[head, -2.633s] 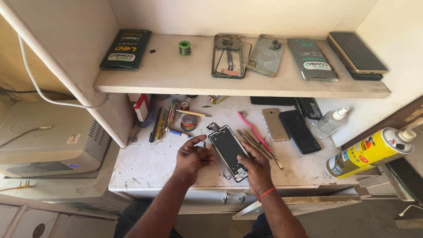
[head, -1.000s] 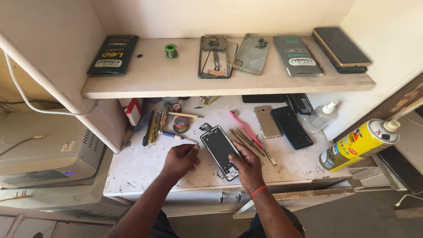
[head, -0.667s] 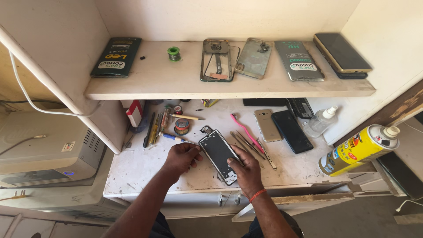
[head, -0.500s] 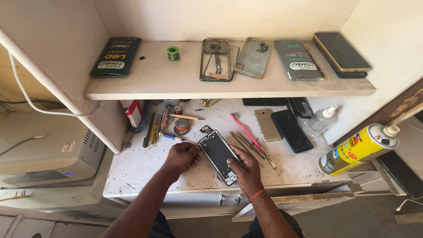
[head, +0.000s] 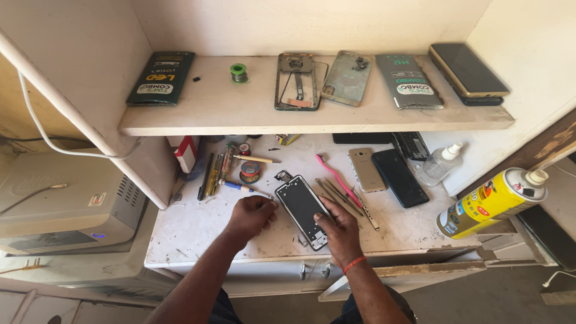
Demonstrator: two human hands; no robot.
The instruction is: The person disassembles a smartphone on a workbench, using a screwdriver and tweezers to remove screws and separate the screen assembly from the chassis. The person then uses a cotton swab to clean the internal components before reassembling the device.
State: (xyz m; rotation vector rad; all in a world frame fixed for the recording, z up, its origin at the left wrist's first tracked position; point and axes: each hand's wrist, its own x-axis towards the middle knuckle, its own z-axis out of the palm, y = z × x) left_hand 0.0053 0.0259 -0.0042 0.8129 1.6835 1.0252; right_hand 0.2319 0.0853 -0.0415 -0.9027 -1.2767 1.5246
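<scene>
The opened phone lies back-off on the bench; right hand presses its edge, left hand pinches a thin tool (tip unclear) beside it; reassembly remains.

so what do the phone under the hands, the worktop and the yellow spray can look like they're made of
Phone: seemingly a pale plastic or metal frame around a dark, matte inner panel; which one is unclear. Worktop: looks like white painted or laminated board, scuffed and stained. Yellow spray can: probably metal, glossy printed wall, with a white plastic nozzle.
</scene>
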